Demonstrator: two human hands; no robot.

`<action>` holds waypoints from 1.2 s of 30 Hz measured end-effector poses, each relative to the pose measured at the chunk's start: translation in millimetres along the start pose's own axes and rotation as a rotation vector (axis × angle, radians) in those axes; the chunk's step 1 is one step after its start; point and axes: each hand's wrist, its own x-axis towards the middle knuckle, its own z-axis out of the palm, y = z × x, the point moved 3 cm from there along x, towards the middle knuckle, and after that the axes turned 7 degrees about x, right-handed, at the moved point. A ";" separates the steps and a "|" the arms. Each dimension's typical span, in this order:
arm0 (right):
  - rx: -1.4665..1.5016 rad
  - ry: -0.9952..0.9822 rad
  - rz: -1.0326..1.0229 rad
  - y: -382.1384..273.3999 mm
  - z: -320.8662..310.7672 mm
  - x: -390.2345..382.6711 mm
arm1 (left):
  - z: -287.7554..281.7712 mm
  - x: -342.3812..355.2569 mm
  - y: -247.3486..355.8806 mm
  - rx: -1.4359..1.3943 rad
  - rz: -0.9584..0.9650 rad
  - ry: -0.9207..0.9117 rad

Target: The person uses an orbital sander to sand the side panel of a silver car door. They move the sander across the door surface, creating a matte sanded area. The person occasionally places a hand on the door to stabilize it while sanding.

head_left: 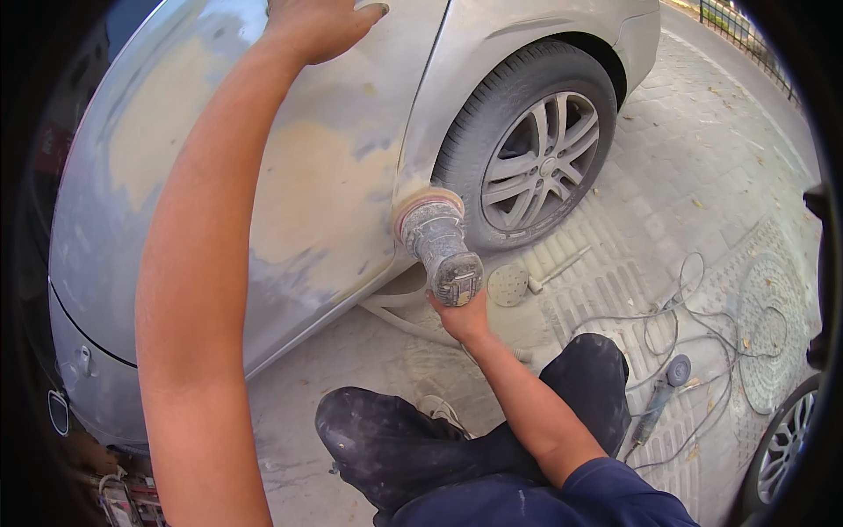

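Note:
A dusty round-pad sander (439, 239) is in my right hand (462, 318), whose fingers wrap round its body from below. The sander's pad meets the lower body edge of the silver car (351, 114), right beside the wheel (536, 162). Beige filler patches (320, 189) with grey-blue borders cover much of the car's door panel. My left arm reaches up across the panel, and my left hand (320, 28) rests on it at the top edge of the picture. Its thumb is stretched out; the other fingers are mostly cut off.
On the dusty paving lie a round sanding disc (507, 285), a long narrow block (560, 270) and a pale hose (408, 327). To the right, a corded angle grinder (663, 395) lies among looping cables (729, 351). Another wheel (786, 443) stands at the lower right.

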 end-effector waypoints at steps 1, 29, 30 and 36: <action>-0.047 -0.037 0.047 2.8 -0.7 -2.9 | -0.5 -0.3 -0.2 0.002 -0.001 0.002; 0.170 0.120 0.079 7.0 -23.9 15.8 | -4.1 7.5 -1.8 0.033 -0.002 -0.026; 0.235 0.124 0.138 9.3 -25.1 17.1 | -2.7 8.2 -4.0 0.021 -0.002 -0.065; 0.347 0.194 0.285 9.5 -39.7 3.4 | -0.8 45.8 -10.9 -0.057 -0.013 -0.263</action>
